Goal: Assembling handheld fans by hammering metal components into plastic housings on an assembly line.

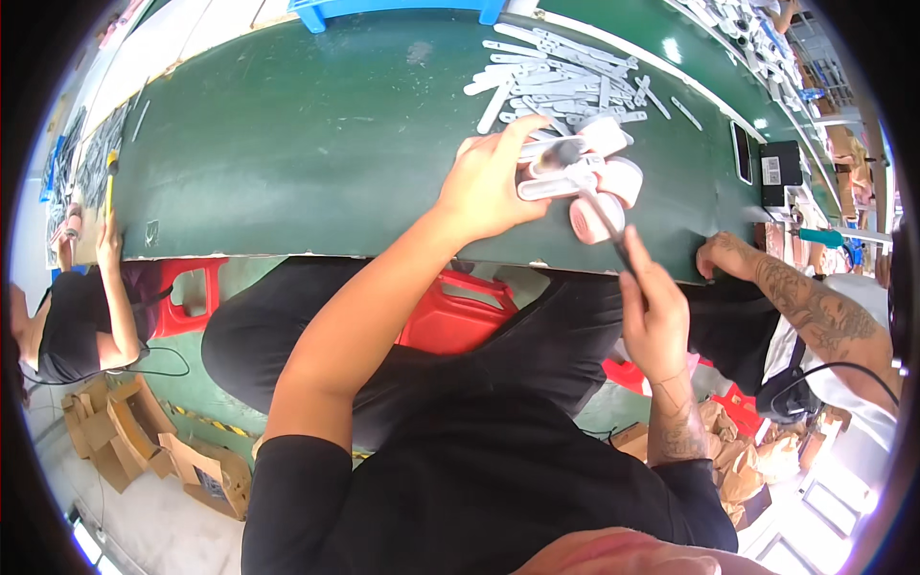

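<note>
My left hand (489, 182) rests on the green table (316, 134) and grips a white strip-shaped part (561, 158) near a cluster of pink-and-white round pieces (613, 177). Lower down, near the table's front edge, my right hand (656, 316) holds a thin dark tool (604, 220) whose tip reaches up to one pink round piece (594, 218). Behind the cluster lies a heap of several flat white strips (561, 81).
A person's tattooed arm (805, 302) rests on the table edge at right, near a black box (781, 168) and a teal-handled tool (822, 237). Another person in black sits at far left (81, 307). Red stools (455, 316), cardboard boxes (144, 431) and a blue crate (383, 10) surround me.
</note>
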Tool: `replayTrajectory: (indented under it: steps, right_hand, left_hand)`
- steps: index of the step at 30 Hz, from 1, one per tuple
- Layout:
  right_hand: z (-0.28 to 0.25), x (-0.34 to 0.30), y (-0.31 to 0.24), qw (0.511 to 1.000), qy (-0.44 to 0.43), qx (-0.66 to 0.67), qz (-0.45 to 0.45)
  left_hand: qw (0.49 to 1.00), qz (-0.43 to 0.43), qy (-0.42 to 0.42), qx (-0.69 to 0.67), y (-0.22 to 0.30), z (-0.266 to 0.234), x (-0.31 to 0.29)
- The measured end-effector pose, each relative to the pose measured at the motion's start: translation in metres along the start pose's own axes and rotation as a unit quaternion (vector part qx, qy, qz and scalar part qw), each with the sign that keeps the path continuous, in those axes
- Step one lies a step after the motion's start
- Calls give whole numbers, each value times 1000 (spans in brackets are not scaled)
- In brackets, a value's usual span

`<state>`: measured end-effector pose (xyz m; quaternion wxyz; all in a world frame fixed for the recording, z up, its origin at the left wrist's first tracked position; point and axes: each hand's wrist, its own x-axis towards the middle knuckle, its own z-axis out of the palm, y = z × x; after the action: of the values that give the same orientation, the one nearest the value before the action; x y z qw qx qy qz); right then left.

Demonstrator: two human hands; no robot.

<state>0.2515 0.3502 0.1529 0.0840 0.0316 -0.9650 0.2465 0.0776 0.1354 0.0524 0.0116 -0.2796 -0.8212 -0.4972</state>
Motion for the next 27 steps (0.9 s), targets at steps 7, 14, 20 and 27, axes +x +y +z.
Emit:
replayTrajectory:
  steps: [7, 14, 20, 27]
  right_hand:
    - [11, 9, 26, 998, -5, -44, 37]
    - [8, 15, 10, 994, 104, -16, 18]
    - [8, 19, 3, 997, 24, -49, 47]
    - [25, 17, -7, 996, -19, -88, 25]
  left_hand:
    - [1000, -3, 7, 2, 2, 4, 1]
    - [1000, 11, 12, 2, -1, 5, 0]
    - [998, 30, 54, -30, -3, 7, 0]
    - [998, -22, 41, -30, -3, 2, -2]
